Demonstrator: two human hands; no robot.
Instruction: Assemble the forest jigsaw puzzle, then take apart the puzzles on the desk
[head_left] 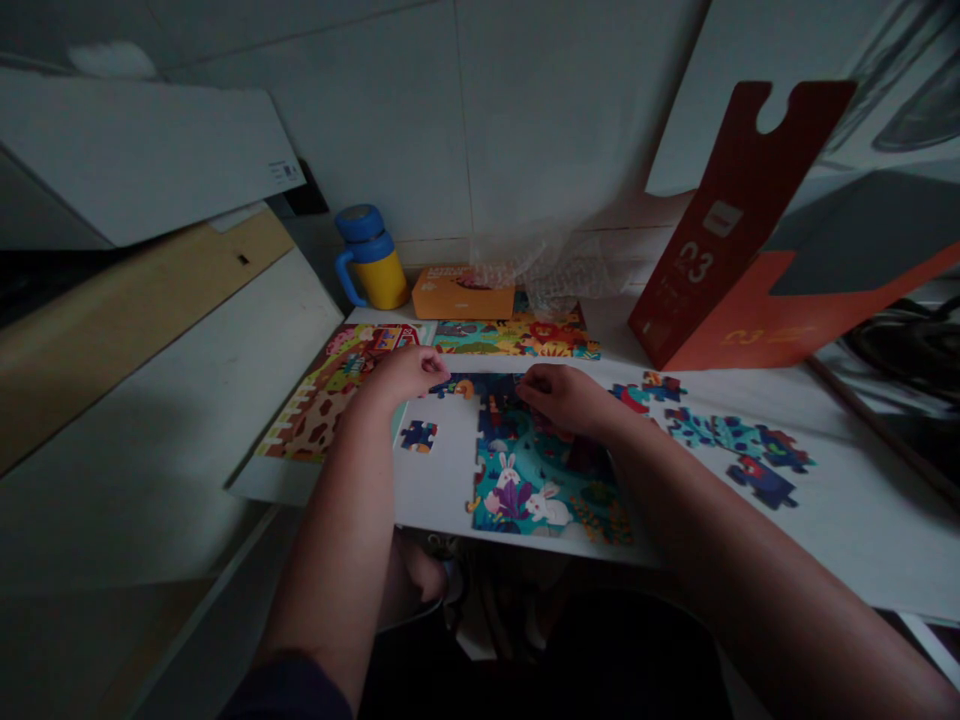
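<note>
A partly assembled jigsaw puzzle (517,470) with white rabbits on dark blue-green lies on the white table before me. My left hand (409,375) is closed, fingers curled, just by the dark pieces at its upper left corner; anything in its fingertips is hidden. Over the puzzle's top part, my right hand (562,398) is closed in a pinch near the upper edge, and what it grips is too small to make out. A loose jigsaw piece (418,436) lies left of the puzzle. To the right are several loose or joined pieces (724,432).
Behind stand a blue and yellow mug (381,270), an orange box (463,296) and bubble wrap (566,272). Two other puzzles, a farm scene (311,415) and a jungle scene (480,338), lie left and behind. A large red-orange box (705,260) rises at right.
</note>
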